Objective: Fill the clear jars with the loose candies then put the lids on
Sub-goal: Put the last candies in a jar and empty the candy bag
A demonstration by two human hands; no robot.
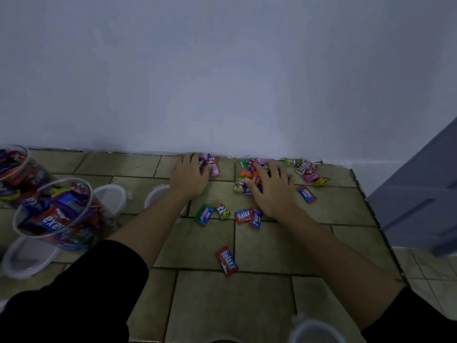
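Observation:
Loose wrapped candies lie on the tiled floor by the white wall. My left hand reaches to the wall, its fingers curled over a few pink and purple candies. My right hand lies spread over a mixed candy pile. More candies lie apart: a green one, a red Relaxa and another red Relaxa nearer me. At the left stand two clear jars, the near jar and the far jar, both open and holding candies.
White lids lie on the floor: one beside the near jar, one partly under my left forearm, one at the left edge, one at the bottom right. A grey door stands at the right, beyond the floor's step edge.

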